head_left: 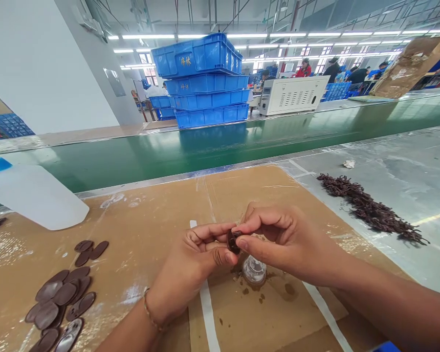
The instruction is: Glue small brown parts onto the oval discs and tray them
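Observation:
Both hands meet over the cardboard sheet (161, 205). My left hand (201, 254) pinches a small dark brown oval piece (233, 241) between thumb and fingers. At the top edge of that piece, the thumb and index finger of my right hand (278, 239) are closed together; anything tiny between them is mostly hidden. Just below the hands stands a small clear container (254, 270), with brown spots around it. A pile of flat brown ovals (55, 303) lies at the left, and a heap of dark curly strands (370, 208) lies at the right.
At the left is a white plastic bottle (40, 195) with a blue top. A green conveyor belt (143, 154) runs behind the cardboard. Beyond it are stacked blue crates (205, 85), a beige machine (293, 95) and a brown cardboard box (407, 68). Several people work in the background.

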### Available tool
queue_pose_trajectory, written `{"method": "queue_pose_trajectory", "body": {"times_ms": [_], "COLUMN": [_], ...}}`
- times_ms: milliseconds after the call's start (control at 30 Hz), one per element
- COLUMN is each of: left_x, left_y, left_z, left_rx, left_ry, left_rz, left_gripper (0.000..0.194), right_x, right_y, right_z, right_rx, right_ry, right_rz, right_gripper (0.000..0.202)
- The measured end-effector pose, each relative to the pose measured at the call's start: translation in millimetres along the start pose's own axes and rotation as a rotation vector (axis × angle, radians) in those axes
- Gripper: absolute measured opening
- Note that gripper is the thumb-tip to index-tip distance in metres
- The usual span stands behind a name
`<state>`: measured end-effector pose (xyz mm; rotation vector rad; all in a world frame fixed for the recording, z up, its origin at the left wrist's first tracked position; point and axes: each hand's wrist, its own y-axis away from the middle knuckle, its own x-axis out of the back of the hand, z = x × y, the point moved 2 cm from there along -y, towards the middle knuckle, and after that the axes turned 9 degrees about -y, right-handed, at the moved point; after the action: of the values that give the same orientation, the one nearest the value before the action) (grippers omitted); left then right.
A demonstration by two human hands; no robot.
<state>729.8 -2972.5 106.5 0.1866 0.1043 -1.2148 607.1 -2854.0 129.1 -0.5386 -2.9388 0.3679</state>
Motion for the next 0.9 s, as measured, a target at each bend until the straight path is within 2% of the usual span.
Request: {"method": "queue_pose_trajectory", "body": {"times_ms": [167,500,700,900], "left_x": [2.2,3.8,2.4,1.7], "left_y": [-0.3,0.2,2.7,1.6], "left_z": [-2.4,-2.9,-2.1,-0.3], "left_rx": [-0.015,-0.026,-0.045,-0.011], "left_ry": [-0.051,-0.147,-0.151,-0.135], "left_rz": [-0.016,-0.011,-0.029,0.019], "left_gripper": [0.033,0.035,0.035,0.034], "right_x": [0.2,-0.8,-1.4,-2.2], "right_y": [0.1,-1.5,-1.6,-3.6], "right_z": [-2.6,2.8,5.3,5.8], "right_rx": [0.002,-0.109,-0.098,-0.095], "right_ry": [0.070,-0.089,-0.078,-0.102], "right_rz": [0.024,0.025,0.036,0.020], "right_gripper": [0.008,0.012,0.018,0.021]}}
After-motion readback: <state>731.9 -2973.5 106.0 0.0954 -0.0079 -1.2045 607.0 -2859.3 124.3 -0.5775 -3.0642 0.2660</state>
